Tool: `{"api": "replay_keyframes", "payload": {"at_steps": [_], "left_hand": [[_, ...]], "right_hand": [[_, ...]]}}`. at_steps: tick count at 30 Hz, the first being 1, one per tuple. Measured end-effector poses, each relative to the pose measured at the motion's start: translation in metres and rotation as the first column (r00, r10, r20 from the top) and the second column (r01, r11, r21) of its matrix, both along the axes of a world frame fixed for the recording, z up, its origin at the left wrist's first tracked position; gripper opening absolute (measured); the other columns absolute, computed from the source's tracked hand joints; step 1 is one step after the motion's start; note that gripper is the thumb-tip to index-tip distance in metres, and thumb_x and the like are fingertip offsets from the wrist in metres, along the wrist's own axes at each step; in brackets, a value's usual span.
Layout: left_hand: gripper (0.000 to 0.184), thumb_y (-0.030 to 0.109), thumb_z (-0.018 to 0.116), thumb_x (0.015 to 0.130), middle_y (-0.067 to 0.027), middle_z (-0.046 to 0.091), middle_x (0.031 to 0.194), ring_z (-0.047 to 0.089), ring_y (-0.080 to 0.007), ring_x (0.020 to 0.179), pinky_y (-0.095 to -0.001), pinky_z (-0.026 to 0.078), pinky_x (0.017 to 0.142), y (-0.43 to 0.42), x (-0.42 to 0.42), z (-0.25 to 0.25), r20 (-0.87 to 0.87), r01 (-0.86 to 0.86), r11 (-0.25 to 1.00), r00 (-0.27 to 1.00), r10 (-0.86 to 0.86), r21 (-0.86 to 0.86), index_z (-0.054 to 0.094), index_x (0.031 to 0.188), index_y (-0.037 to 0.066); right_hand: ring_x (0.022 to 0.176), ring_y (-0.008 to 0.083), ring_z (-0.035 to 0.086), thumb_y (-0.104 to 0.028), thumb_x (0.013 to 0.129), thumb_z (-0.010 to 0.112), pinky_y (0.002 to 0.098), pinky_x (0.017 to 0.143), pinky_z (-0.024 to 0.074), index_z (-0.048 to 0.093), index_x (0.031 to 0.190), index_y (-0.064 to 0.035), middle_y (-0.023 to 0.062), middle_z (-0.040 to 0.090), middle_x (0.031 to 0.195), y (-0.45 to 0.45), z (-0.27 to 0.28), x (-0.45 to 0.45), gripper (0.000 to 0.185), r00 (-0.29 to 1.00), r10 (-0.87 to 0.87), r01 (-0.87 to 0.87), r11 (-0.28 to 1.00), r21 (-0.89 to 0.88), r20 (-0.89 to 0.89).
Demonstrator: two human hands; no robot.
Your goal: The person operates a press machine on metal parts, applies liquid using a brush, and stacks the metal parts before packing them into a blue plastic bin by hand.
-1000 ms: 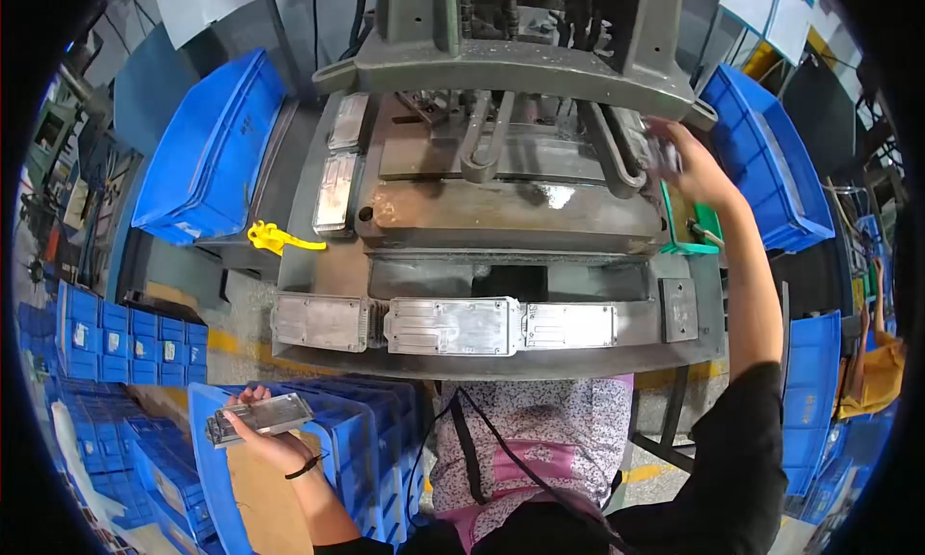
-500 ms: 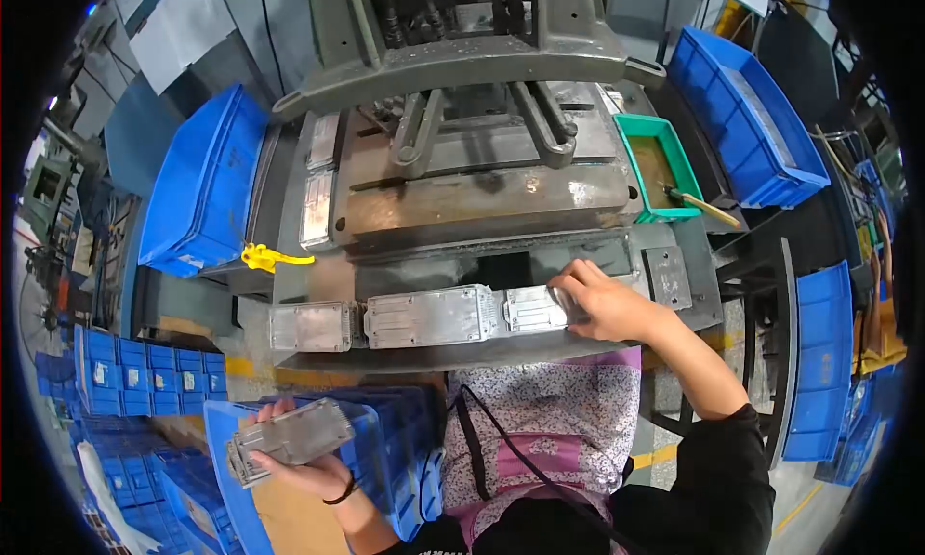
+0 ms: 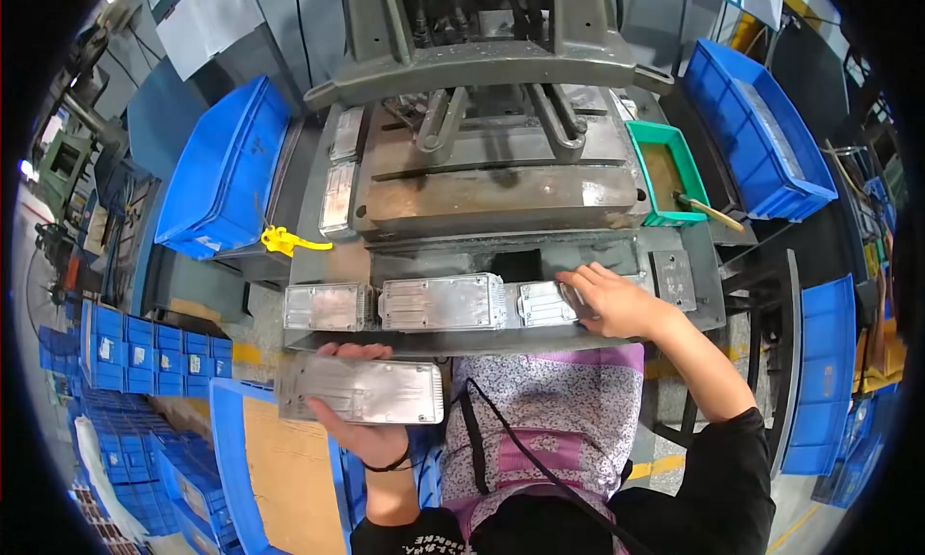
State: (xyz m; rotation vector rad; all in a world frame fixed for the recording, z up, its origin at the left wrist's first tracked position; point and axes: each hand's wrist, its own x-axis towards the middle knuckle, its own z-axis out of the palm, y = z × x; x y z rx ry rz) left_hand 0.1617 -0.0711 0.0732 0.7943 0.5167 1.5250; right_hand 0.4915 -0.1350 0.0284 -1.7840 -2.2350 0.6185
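My left hand (image 3: 371, 437) is closed around a silver cast-metal housing (image 3: 371, 389), held flat in front of the machine's front ledge. My right hand (image 3: 617, 303) grips the right end of a smaller-looking cast housing (image 3: 546, 304) lying on the ledge; the fingers cover part of it. To its left, a large housing (image 3: 441, 303) and another housing (image 3: 328, 307) lie in a row along the ledge. Two more housings, a nearer one (image 3: 338, 197) and a farther one (image 3: 348, 133), lie on the left side of the machine bed.
A press frame (image 3: 501, 64) stands over the steel block (image 3: 501, 197). A green tray (image 3: 696, 213) with a wooden-handled brush (image 3: 711, 211) is at right. Blue bins (image 3: 217, 170) (image 3: 771, 141) flank the bed. A yellow tool (image 3: 289, 242) lies left. An open blue bin (image 3: 229, 459) holding cardboard stands below.
My left hand has brought its housing up and to the right, out from over the blue bin, towards the ledge. My right hand stays on the same housing. The camera view has shifted slightly.
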Motion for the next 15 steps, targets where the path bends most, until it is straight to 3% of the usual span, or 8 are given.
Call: {"api": "replay_keyframes", "payload": {"at_steps": [3, 7, 11, 12, 13, 15], "left_hand": [[0.064, 0.059, 0.037, 0.096, -0.0097, 0.058, 0.112, 0.057, -0.0263, 0.1, -0.0452, 0.044, 0.093, 0.001, 0.009, -0.005, 0.099, 0.134, 0.991, 0.986, -0.133, -0.005, 0.043, 0.129, 0.004], [0.07, 0.063, 0.036, 0.094, -0.012, 0.058, 0.115, 0.057, -0.0307, 0.105, -0.0489, 0.043, 0.098, -0.003, 0.026, -0.002, 0.015, 0.194, 0.981, 0.981, -0.194, -0.019, 0.041, 0.133, 0.005], [0.068, 0.059, 0.035, 0.095, -0.0163, 0.052, 0.124, 0.051, -0.034, 0.117, -0.0513, 0.038, 0.103, -0.002, 0.048, -0.001, 0.042, 0.318, 0.948, 0.948, -0.317, -0.017, 0.036, 0.135, 0.005], [0.067, 0.058, 0.037, 0.095, -0.0184, 0.05, 0.127, 0.047, -0.0351, 0.122, -0.0515, 0.035, 0.107, -0.001, 0.052, -0.003, 0.055, 0.348, 0.937, 0.936, -0.348, 0.012, 0.035, 0.134, 0.004], [0.067, 0.058, 0.037, 0.095, -0.0184, 0.05, 0.127, 0.047, -0.0351, 0.122, -0.0515, 0.035, 0.107, -0.002, 0.057, -0.002, 0.056, 0.352, 0.936, 0.934, -0.353, 0.015, 0.035, 0.134, 0.004], [0.067, 0.057, 0.038, 0.095, -0.0198, 0.05, 0.128, 0.047, -0.0357, 0.124, -0.0518, 0.034, 0.108, -0.003, 0.066, -0.001, 0.009, 0.343, 0.939, 0.939, -0.343, 0.029, 0.035, 0.134, 0.003]], "right_hand": [[0.116, 0.0337, 0.048, -0.016, 0.075, 0.075, 0.0404, 0.097, 0.0422, 0.043, 0.133, -0.0011, 0.0151, 0.054, 0.119, -0.006, 0.003, 0.0, 0.068, 1.0, -0.018, 0.019, 0.999, 0.042, -0.008], [0.111, 0.0328, 0.053, -0.023, 0.077, 0.076, 0.0409, 0.096, 0.0429, 0.049, 0.128, -0.0009, 0.0154, 0.058, 0.117, -0.01, 0.044, -0.013, 0.062, 0.994, -0.054, 0.066, 0.99, 0.127, -0.097], [0.096, 0.0321, 0.063, -0.04, 0.069, 0.082, 0.04, 0.086, 0.0492, 0.052, 0.125, -0.0021, 0.0145, 0.063, 0.11, -0.019, 0.093, -0.064, 0.075, 0.915, -0.002, 0.091, 0.975, 0.201, -0.404], [0.094, 0.0317, 0.063, -0.046, 0.066, 0.083, 0.039, 0.082, 0.0504, 0.052, 0.125, -0.0015, 0.0149, 0.062, 0.109, -0.02, 0.104, -0.078, 0.08, 0.92, -0.006, 0.084, 0.979, 0.184, -0.391], [0.091, 0.0319, 0.063, -0.046, 0.067, 0.081, 0.039, 0.081, 0.0501, 0.052, 0.125, -0.0007, 0.0153, 0.062, 0.107, -0.019, 0.104, -0.088, 0.079, 0.926, 0.035, 0.07, 0.962, 0.264, -0.375], [0.088, 0.0321, 0.062, -0.043, 0.069, 0.081, 0.0387, 0.08, 0.0502, 0.051, 0.126, -0.0001, 0.0156, 0.061, 0.105, -0.016, 0.103, -0.097, 0.078, 0.951, 0.004, 0.071, 0.97, 0.232, -0.31]]}}
